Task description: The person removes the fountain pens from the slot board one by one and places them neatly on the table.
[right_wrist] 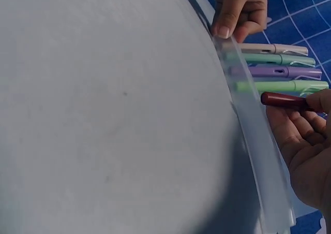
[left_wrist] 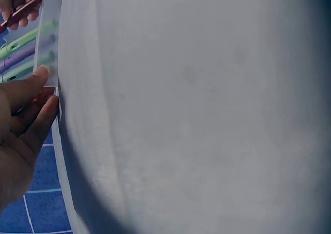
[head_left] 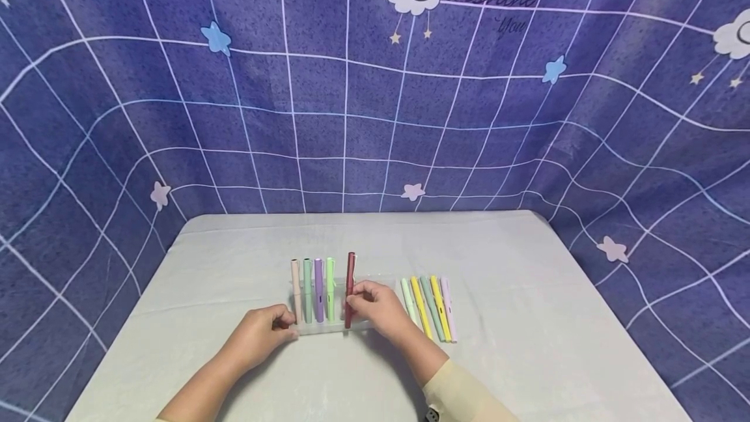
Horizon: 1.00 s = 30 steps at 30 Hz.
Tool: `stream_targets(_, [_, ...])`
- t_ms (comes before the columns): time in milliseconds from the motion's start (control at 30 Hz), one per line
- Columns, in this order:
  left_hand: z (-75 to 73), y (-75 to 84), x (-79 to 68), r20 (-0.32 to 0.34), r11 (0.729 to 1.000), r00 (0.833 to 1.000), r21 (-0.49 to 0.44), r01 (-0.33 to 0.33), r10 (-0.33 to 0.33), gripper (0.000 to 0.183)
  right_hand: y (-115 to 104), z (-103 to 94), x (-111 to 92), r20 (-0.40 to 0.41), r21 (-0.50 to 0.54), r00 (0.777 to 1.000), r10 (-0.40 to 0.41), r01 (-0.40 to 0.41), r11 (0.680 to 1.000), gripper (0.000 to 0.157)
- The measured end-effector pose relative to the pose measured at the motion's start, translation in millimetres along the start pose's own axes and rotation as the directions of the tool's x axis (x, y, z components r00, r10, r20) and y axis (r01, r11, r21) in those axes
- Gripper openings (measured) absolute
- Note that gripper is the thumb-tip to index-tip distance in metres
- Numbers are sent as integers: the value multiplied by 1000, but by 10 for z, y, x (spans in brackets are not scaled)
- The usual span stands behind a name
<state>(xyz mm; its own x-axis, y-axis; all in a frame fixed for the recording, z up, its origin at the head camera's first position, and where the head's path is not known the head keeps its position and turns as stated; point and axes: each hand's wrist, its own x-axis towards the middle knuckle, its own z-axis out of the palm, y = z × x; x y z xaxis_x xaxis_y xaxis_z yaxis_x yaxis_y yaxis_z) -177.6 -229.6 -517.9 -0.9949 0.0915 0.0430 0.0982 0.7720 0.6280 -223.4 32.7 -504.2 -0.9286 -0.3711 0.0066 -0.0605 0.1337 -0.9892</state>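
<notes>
- While a clear plastic tray [head_left: 322, 329] is pinched by the left hand [head_left: 262, 335], a slim dark-red pen [head_left: 351, 272] is pinched by the right hand [head_left: 383, 311].
- Slim light-green pen [head_left: 331, 288] shown nearby.

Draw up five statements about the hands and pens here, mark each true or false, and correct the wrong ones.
1. The right hand holds a dark red pen. True.

2. The left hand holds a yellow pen. False: it pinches a corner of the clear holder.

3. In the head view, five loose pens lie right of the clear holder. True.

4. The purple pen is at the end of its row. False: it sits between a teal pen and a light green pen.

5. In the head view, the dark red pen is left of the light green pen. False: it is to the right.
</notes>
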Motion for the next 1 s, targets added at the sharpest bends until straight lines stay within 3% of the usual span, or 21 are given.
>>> stream_targets(533, [0, 12, -6, -8, 1000, 1000, 3, 12, -12, 20, 28, -292, -131, -5, 58, 1000, 20, -19, 998, 25])
stream_targets(1000, [-13, 62, -7, -7, 1000, 1000, 20, 16, -15, 20, 93, -545, -191, -15, 34, 999, 39, -38, 999, 30])
